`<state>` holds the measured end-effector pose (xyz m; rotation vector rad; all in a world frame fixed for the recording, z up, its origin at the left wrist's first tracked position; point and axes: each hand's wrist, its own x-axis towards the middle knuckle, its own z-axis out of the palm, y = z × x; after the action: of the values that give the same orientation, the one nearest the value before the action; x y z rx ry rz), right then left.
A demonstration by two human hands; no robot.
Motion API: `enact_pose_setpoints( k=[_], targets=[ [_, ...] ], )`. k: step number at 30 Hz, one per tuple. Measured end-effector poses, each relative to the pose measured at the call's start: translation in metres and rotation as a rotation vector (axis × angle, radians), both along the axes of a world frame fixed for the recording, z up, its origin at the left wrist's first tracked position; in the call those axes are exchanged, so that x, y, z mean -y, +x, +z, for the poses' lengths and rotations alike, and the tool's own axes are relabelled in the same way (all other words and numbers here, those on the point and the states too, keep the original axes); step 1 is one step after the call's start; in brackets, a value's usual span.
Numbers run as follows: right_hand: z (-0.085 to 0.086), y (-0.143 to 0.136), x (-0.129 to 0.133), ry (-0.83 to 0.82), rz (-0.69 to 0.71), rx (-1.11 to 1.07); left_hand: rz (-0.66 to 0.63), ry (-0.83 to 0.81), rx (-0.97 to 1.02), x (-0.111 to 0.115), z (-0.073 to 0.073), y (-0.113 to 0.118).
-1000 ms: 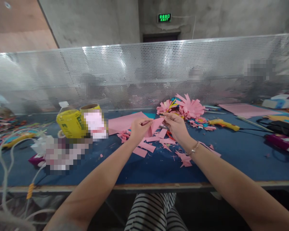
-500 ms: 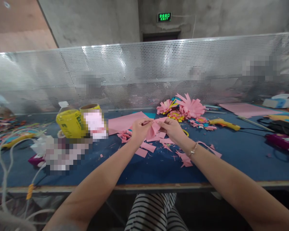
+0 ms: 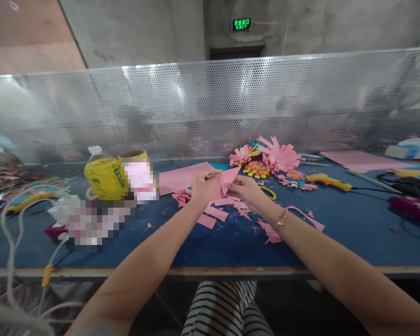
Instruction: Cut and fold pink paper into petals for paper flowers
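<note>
A folded piece of pink paper (image 3: 228, 177) is held up above the blue table between my two hands. My left hand (image 3: 203, 186) pinches its left side, with the fingers curled over it. On the lower right edge, the fingertips of my right hand (image 3: 244, 189) press together on the same paper. Pink paper scraps (image 3: 210, 218) lie on the table beneath the hands. Just beyond my right hand are the yellow scissor handles (image 3: 270, 192), partly covered. Behind my left hand rests a larger pink sheet (image 3: 178, 178).
Pink paper flowers (image 3: 278, 156) stand at the back, beside a yellow glue gun (image 3: 331, 182). A bottle with a yellow label (image 3: 105, 177) and a tape roll (image 3: 135, 156) are on the left, near white cables (image 3: 12, 233). A perforated metal screen (image 3: 182, 112) borders the table.
The pink paper now shows a raised flat flap pointing up and right. My right hand has shifted slightly down, its fingers now at the paper's lower edge.
</note>
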<state>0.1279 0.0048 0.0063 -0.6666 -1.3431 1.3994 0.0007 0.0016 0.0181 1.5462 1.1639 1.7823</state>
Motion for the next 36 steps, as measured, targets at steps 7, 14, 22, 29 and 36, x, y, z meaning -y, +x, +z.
enact_pose_setpoints(
  k=[7,14,22,29,36],
  targets=[
    [-0.002,0.0,0.0,0.055,-0.032,0.128,-0.017,0.02,0.042,-0.003,-0.001,-0.002],
    [-0.006,-0.002,-0.001,0.202,-0.022,0.22,-0.018,0.024,0.045,-0.006,-0.003,-0.003],
    [-0.006,-0.001,0.0,0.189,-0.03,0.246,-0.044,-0.001,0.071,-0.012,-0.007,-0.006],
    [-0.008,0.005,-0.014,0.174,-0.123,0.18,-0.104,-0.009,-0.023,-0.014,-0.009,-0.007],
    [-0.008,0.02,-0.03,0.217,-0.226,0.128,-0.05,0.046,-0.276,-0.006,-0.003,-0.005]
  ],
)
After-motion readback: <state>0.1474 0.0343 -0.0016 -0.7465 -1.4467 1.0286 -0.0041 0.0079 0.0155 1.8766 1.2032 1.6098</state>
